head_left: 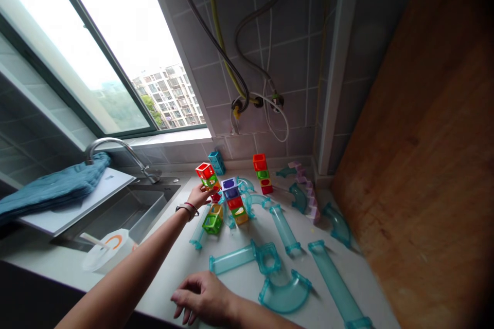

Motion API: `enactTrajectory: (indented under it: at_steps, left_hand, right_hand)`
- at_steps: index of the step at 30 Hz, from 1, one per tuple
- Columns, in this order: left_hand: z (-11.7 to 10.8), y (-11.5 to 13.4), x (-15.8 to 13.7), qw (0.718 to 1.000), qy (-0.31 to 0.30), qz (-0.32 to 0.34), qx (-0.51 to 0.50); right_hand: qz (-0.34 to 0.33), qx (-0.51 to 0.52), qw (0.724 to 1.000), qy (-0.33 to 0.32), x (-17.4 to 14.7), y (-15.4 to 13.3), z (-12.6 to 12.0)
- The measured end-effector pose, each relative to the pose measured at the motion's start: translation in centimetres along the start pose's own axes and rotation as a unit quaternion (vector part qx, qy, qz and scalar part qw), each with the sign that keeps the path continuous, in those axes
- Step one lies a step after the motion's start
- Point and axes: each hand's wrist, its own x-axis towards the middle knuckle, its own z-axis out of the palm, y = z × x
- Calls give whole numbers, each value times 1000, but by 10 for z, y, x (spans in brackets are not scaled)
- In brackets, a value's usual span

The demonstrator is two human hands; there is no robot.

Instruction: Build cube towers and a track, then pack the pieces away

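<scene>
My left hand [200,196] reaches across the counter, its fingers around the lower part of a block tower [209,180] with red, green and yellow cubes. My right hand [206,295] hovers at the counter's front edge, fingers loosely curled and apart, holding nothing. Beside the left hand stands another tower [236,203], purple on top with red, green and yellow cubes beneath. A green cube [212,222] joined to a yellow one lies just in front of the left hand. Closest to the right hand are a straight teal tube [234,259] and a curved teal track piece [285,292].
A third tower [263,172] and blue blocks [216,162] stand near the wall. More teal tubes [335,280] and a lilac zigzag piece [309,193] lie rightward. A lidded cup [110,252] stands beside the sink [154,211]. A wooden board [420,154] leans at right.
</scene>
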Motion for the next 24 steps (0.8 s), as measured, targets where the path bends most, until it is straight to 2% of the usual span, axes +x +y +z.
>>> enactTrajectory:
  at_steps: [8, 13, 20, 24]
  left_hand:
    - [0, -13, -6, 996, 60, 57, 13]
    - [-2, -20, -11, 985, 127, 112, 13]
    - [4, -32, -23, 980, 141, 140, -7]
    - [2, -25, -30, 976, 167, 134, -44]
  right_hand:
    - [-23, -100, 995, 17, -14, -9, 2]
    - [-31, -100, 994, 20, -16, -10, 2]
    - [-18, -90, 996, 13, -15, -9, 2]
    - [-11, -85, 996, 11, -14, -10, 1]
